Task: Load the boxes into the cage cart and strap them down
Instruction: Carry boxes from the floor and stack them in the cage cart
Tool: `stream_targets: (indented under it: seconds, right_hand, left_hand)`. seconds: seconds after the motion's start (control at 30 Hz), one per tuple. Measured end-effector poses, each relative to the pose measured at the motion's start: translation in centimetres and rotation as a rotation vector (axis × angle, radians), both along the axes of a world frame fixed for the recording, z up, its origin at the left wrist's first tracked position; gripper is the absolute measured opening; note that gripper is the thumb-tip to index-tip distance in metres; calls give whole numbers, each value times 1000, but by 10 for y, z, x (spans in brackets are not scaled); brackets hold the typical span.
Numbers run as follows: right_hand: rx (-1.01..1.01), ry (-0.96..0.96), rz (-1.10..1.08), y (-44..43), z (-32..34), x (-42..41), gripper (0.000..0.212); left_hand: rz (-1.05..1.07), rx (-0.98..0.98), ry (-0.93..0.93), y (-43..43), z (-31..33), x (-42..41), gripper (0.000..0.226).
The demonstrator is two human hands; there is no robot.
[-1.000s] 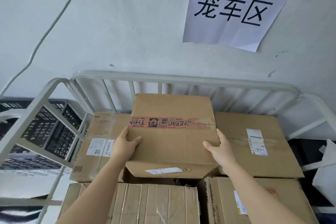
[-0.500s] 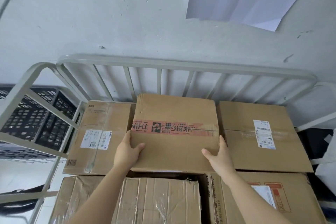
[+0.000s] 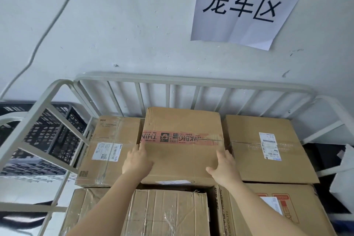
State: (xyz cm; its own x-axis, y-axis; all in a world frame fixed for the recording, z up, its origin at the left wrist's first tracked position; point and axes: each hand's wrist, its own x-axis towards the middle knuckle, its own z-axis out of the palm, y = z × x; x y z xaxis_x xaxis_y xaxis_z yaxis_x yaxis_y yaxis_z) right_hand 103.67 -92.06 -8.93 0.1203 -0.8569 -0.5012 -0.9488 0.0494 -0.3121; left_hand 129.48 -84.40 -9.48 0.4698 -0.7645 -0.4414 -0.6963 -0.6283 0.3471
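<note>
A cardboard box with red tape (image 3: 182,126) sits in the back row of the grey cage cart (image 3: 191,79), wedged between a labelled box on the left (image 3: 115,136) and another on the right (image 3: 254,163). It stands slightly higher than both. My left hand (image 3: 137,161) lies against its near left edge with the fingers straight. My right hand (image 3: 223,170) rests flat at its near right edge, thumb spread across the top. Two more boxes fill the front row, one in plastic wrap (image 3: 166,212) and one with red print (image 3: 249,216). No strap is in view.
The cart's barred back stands close to a white wall carrying a paper sign (image 3: 243,5) and a loose cable (image 3: 47,30). Black plastic crates (image 3: 55,136) are stacked beyond the cart's left side. A white bag (image 3: 344,178) lies to the right.
The taped box went from tilted in the air down and back into the gap in the rear row. My hands slid from its sides to its near edge.
</note>
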Motion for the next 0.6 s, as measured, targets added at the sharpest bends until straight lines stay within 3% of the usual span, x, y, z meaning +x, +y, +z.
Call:
stream_targets:
  seconds: [0.1, 0.33, 0.6]
  right_hand:
    - [-18, 68, 95, 10, 19, 0, 74]
    - [-221, 84, 302, 39, 71, 9, 67]
    - [-395, 92, 620, 82, 127, 35, 57]
  left_hand:
    - [-99, -22, -130, 10, 16, -4, 77]
    - [-212, -97, -297, 49, 70, -7, 35]
    - [-142, -145, -496, 132, 135, -7, 38]
